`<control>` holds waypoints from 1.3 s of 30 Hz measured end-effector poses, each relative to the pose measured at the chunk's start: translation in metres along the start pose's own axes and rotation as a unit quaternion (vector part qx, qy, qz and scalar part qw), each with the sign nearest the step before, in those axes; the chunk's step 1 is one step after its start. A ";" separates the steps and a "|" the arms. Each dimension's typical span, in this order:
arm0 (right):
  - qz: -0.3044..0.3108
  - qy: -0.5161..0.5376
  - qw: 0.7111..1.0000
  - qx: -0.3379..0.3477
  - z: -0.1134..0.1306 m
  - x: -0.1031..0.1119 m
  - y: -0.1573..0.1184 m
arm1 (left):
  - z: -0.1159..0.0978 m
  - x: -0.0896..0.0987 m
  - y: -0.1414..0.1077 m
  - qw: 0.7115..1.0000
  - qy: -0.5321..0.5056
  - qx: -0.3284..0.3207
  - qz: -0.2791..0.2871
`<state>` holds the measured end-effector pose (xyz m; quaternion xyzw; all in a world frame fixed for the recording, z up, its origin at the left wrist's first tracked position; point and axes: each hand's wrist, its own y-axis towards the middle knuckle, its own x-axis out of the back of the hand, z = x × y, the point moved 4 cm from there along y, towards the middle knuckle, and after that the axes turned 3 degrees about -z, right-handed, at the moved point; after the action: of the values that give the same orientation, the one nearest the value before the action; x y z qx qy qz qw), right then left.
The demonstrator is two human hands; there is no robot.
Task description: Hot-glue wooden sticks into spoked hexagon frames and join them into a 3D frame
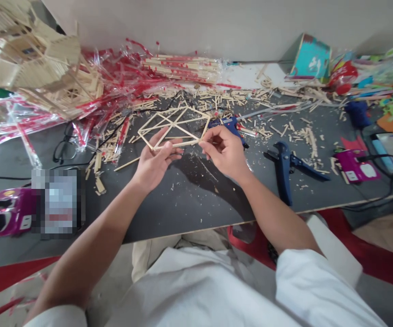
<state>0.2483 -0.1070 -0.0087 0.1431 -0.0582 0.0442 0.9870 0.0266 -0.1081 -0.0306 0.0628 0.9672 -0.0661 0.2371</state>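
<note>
Between my two hands, above the dark table, is a frame of thin wooden sticks (173, 123) with several sides and sticks crossing inside it. My left hand (154, 163) is closed around its near left edge, thumb on top and fingers underneath. At the near right corner, my right hand (225, 149) pinches the frame between thumb and fingertips. Just behind my right hand lies a blue glue gun (228, 123), partly covered by it. A loose stick (127, 164) lies left of my left hand.
Blue cutters (285, 170) rest at the right, near a purple power strip (356, 165). Cut stick pieces (217, 97) litter the table's back. Red-and-clear wrappers (115, 68) and a large stick model (43, 63) stand back left. Eyeglasses (65, 147) and a blurred-out device (60, 202) lie left.
</note>
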 end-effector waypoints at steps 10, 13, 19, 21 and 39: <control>-0.003 -0.047 0.991 0.122 -0.007 -0.005 -0.001 | 0.012 -0.007 -0.008 0.996 -0.037 0.075 0.014; -0.007 -0.047 0.984 0.172 -0.006 -0.007 -0.001 | 0.014 -0.009 -0.009 0.995 -0.062 0.059 0.040; -0.017 -0.054 0.979 0.198 -0.001 -0.011 -0.004 | 0.014 -0.017 -0.013 0.996 -0.070 0.015 0.048; -0.018 -0.051 0.978 0.201 -0.001 -0.011 -0.005 | 0.012 -0.017 -0.013 0.998 -0.053 -0.007 0.029; -0.012 -0.040 0.980 0.193 -0.003 -0.011 -0.008 | -0.002 -0.008 -0.014 0.987 0.086 -0.126 0.045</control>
<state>0.2386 -0.1145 -0.0149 0.3330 -0.0859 0.0368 0.9383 0.0304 -0.1219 -0.0236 0.0812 0.9807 0.0730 0.1623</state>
